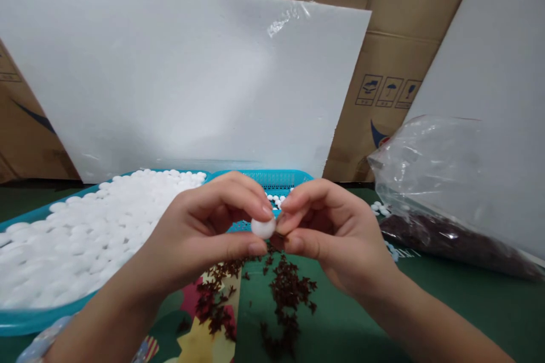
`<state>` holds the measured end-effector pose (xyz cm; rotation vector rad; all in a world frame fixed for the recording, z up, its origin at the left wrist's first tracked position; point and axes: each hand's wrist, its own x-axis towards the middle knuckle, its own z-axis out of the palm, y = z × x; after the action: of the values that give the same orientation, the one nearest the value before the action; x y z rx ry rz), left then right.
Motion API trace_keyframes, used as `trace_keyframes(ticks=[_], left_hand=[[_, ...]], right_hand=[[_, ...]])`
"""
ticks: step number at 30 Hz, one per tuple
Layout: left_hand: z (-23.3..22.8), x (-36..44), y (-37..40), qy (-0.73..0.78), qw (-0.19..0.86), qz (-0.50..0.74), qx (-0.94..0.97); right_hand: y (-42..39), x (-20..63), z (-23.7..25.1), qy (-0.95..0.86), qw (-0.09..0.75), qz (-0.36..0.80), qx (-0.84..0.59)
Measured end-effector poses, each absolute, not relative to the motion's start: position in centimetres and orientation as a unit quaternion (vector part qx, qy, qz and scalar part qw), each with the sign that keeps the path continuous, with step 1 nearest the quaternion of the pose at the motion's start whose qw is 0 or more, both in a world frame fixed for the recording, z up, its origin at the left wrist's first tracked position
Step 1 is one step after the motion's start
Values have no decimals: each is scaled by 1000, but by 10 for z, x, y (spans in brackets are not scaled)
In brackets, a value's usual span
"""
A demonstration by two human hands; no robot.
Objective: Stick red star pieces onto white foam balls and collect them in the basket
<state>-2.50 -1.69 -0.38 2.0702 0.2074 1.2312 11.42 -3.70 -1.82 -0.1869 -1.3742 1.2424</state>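
A small glossy white ball (263, 228) is pinched between the thumb and fingers of my left hand (196, 224). Close against its right side is my right hand (344, 235), thumb and fingers closed on a tiny dark brown piece (280, 231) that is mostly hidden by the fingertips. Whether that piece touches the ball or sits in it, I cannot tell. Below both hands, many loose dark brown, star-like pieces (292, 289) lie scattered over the green table cover (340, 317) and a colourful printed patch (204, 343).
On the left stands a blue tray (38, 320) heaped with white balls (85, 244). A blue basket (276, 178) with more white balls is behind my hands. A clear plastic bag (434, 164) of dark brown pieces lies right. A white board (191, 74) leans against cardboard boxes (409, 5).
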Motion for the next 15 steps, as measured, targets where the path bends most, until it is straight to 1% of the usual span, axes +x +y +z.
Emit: trace_keyframes(ticks=[8, 15], left_hand=[[-3, -27, -18, 87, 299, 478, 821], [-1, -27, -21, 111, 249, 481, 834]], right_hand=[[-40, 114, -17, -592, 600, 530, -97], [-44, 114, -13, -578, 600, 533, -149]])
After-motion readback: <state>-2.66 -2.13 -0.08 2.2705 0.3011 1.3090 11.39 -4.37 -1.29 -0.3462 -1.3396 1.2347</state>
